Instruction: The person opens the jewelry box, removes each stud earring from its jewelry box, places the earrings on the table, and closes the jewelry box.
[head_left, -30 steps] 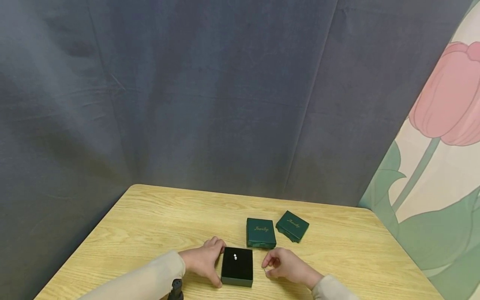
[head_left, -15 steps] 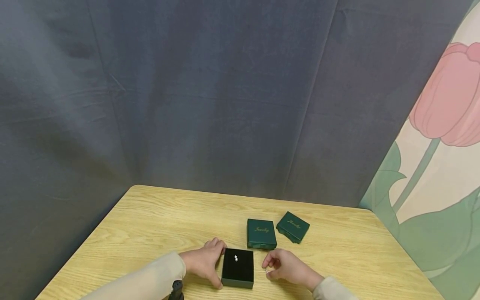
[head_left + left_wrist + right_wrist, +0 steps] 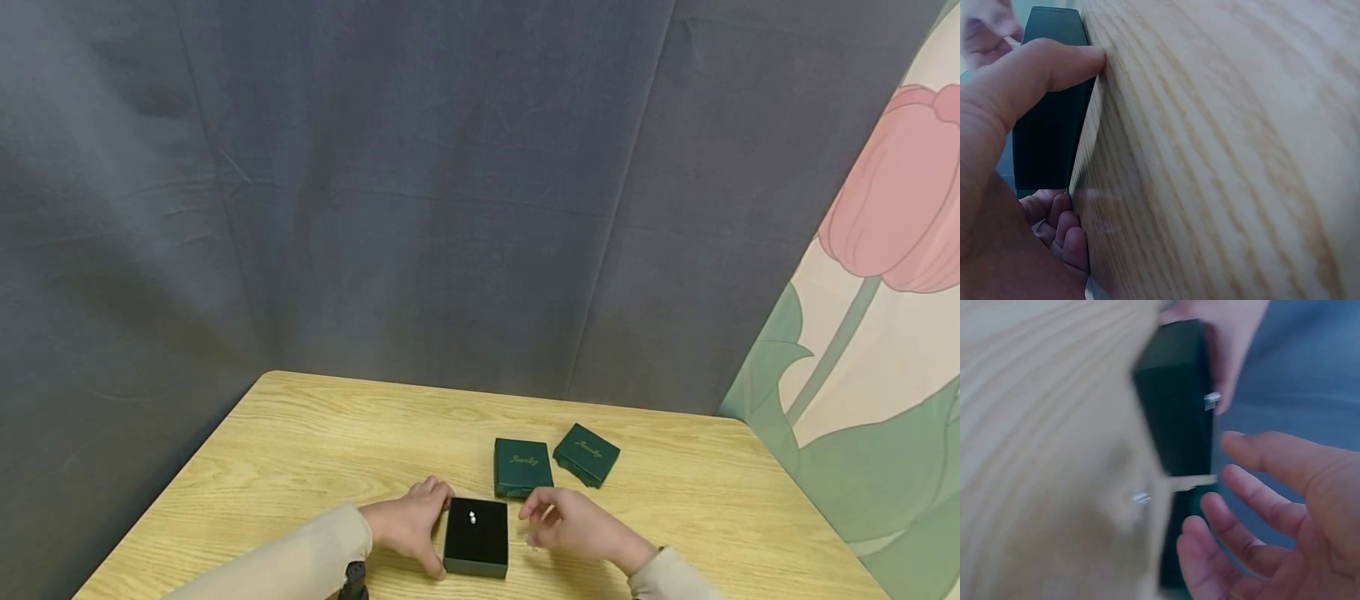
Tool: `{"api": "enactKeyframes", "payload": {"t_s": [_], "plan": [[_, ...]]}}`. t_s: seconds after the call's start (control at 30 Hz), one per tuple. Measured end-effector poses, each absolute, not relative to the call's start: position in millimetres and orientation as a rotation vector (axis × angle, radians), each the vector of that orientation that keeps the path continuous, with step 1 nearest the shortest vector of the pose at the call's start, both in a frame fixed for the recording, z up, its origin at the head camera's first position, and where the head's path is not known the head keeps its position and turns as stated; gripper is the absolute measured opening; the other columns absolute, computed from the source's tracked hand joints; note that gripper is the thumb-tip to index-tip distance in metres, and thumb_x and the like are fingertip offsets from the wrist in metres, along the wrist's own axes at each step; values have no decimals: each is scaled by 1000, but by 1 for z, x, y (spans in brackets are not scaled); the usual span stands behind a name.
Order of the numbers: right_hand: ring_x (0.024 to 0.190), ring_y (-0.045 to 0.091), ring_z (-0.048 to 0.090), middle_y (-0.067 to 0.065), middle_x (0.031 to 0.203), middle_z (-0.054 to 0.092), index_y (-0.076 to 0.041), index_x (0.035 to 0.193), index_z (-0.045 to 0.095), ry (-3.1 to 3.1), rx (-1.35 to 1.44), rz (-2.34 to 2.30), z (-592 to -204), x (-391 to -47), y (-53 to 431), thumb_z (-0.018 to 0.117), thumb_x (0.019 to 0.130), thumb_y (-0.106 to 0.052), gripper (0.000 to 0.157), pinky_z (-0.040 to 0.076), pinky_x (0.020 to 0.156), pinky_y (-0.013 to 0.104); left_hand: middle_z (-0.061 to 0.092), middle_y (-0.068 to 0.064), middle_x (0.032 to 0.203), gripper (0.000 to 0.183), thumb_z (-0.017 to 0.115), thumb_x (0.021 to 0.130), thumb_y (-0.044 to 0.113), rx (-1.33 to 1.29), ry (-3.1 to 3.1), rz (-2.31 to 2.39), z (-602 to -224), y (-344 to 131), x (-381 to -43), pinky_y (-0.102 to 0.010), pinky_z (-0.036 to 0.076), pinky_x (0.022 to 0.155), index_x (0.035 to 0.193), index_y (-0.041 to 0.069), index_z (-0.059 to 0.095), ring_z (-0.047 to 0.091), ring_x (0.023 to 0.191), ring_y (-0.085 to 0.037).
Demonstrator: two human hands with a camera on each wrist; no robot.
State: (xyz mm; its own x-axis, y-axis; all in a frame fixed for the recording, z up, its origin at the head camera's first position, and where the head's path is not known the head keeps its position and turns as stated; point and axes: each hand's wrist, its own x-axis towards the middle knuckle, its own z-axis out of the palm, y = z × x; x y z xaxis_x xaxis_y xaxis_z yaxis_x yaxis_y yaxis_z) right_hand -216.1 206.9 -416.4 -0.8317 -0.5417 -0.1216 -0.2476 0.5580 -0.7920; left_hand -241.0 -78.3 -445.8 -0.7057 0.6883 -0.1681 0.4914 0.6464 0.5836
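Observation:
An open green jewelry box (image 3: 476,569) with a black foam insert (image 3: 478,542) stands at the table's front. A small, shiny earring-like piece (image 3: 472,517) sits in the foam's back part. My left hand (image 3: 411,521) grips the box from its left side, thumb at the near corner and fingers at the far corner. My right hand (image 3: 576,527) is just right of the box, its fingers parted and bent, with nothing held. A second small shiny piece (image 3: 1141,497) lies on the wood beside the right hand's fingertips; its exact kind is blurred.
Two green pieces lettered in gold are behind the box: a square one (image 3: 522,467) close to its back edge, and a turned one (image 3: 587,454) farther right. The wooden table (image 3: 360,433) meets a dark curtain (image 3: 450,250) at the back.
My right hand has risen slightly and its thumb and fingers have moved apart, off the small shiny piece on the table. My left hand and the box have stayed in place.

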Motion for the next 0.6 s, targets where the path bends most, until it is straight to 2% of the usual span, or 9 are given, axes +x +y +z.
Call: {"api": "enactKeyframes", "payload": {"t_s": [0.07,0.2,0.3,0.37,0.5,0.6], "plan": [[85,17,57,10,99,62,-3,104,63,2461,-671,-1202,-407,-216,203,72,86,-13,22,49,71,25,38,5,104,72,87,61,30,936,2491,723,-446,-79,-241,-25,40,87,117,16,44,36,93,-8],[109,32,57,13,122,59,-7,121,59,2508,-715,-1304,-391,-214,193,69,90,-24,38,48,89,39,38,5,104,73,87,61,31,936,2487,727,-445,-79,-241,-25,40,88,118,15,44,36,94,-8],[128,38,45,9,140,49,-13,138,48,2495,-771,-1381,-386,-212,184,68,90,-28,54,38,101,54,38,5,104,73,87,60,32,932,2491,726,-445,-79,-241,-25,40,88,118,15,45,36,94,-8],[136,36,38,6,148,40,-20,145,40,2467,-793,-1400,-386,-212,178,68,91,-28,61,31,107,58,39,6,104,74,87,60,33,931,2496,723,-444,-79,-241,-25,40,88,118,15,45,37,93,-8],[141,34,29,3,152,33,-33,148,34,2440,-799,-1313,-396,-213,168,67,91,-28,66,26,108,61,39,6,104,75,86,60,33,930,2500,721,-445,-80,-241,-26,40,88,119,14,46,37,93,-8],[140,37,30,6,151,35,-32,148,36,2431,-825,-1203,-405,-212,163,67,91,-31,64,30,105,63,40,6,104,75,86,61,34,937,2504,708,-445,-80,-240,-26,41,88,121,13,46,38,94,-8]]}}
